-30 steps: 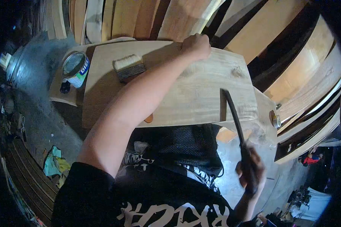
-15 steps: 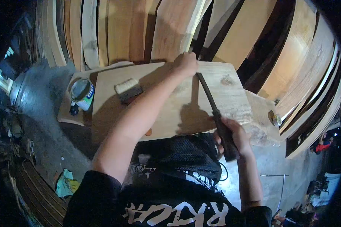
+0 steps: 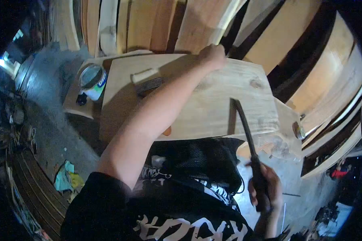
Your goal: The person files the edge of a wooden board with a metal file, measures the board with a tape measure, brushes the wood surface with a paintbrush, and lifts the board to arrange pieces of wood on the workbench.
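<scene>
A pale wooden board (image 3: 213, 108) lies in front of me. My left hand (image 3: 213, 57) is closed at its far edge, fingers curled over the edge and partly hidden. My right hand (image 3: 269, 186), off the board's near right corner, is wrapped round the thick handle of a long, narrow dark tool that looks like a file (image 3: 247, 132). The tool's tip points away from me, above the board, beside its shadow. Under my left forearm lies a wide brush (image 3: 147, 80) with pale bristles; the forearm covers its middle, and an orange-brown end shows on the near side.
An open can (image 3: 93, 82) with a blue, white and green label stands left of the board. Planks (image 3: 197, 26) lean along the back and right. A small round container (image 3: 298, 130) sits at the right. Coloured scraps (image 3: 66, 176) and long dark strips lie on the floor at left.
My right hand has drawn the tool back toward me and slightly right, so its tip has left the far edge. My left hand stays at the far edge; the view has shifted.
</scene>
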### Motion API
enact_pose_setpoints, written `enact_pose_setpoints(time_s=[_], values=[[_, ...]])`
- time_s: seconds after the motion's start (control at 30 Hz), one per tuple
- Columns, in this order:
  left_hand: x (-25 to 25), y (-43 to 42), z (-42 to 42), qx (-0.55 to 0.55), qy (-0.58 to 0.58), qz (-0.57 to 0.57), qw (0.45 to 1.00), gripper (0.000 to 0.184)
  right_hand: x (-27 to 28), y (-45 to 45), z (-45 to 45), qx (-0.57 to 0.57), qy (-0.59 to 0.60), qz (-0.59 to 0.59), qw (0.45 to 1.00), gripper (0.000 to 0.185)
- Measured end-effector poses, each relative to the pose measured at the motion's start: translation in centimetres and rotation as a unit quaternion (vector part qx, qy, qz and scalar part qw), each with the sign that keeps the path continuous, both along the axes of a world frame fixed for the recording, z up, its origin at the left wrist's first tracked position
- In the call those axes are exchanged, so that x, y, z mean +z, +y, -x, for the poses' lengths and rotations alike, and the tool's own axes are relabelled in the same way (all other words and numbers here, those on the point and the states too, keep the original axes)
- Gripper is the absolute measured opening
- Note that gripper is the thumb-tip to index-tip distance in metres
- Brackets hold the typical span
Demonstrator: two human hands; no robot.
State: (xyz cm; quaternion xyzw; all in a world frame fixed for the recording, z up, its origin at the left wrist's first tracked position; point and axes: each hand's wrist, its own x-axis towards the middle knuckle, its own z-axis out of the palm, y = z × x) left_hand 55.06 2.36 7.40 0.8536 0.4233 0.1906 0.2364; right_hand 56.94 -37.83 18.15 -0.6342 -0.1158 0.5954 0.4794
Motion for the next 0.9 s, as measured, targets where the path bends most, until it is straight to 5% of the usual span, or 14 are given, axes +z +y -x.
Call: enact_pose_setpoints(time_s=[0.23,0.4,0.5,0.67,0.9], values=[[1.0,-0.2,-0.3,-0.018,-0.023,0.016,0.999,0.025,0.7,-1.9,0.9,0.018,0.015,0.041,0.999,0.044],[-1.0,4.1,-1.3,-0.013,-0.041,-0.028,0.999,0.029,-1.7,5.6,-0.6,0.05,0.075,-0.04,0.995,0.037],[2.9,3.1,2.2,-0.018,0.007,-0.042,0.999,0.03,-1.2,10.4,-0.8,0.055,0.099,-0.041,0.993,0.036],[2.7,3.4,5.2,-0.016,0.076,-0.04,0.996,0.029,-3.5,14.9,-0.6,0.06,0.039,-0.053,0.996,0.04],[-0.4,3.5,6.3,-0.026,0.062,-0.004,0.998,0.035,-0.4,4.8,1.0,0.044,0.04,0.026,0.998,0.039]])
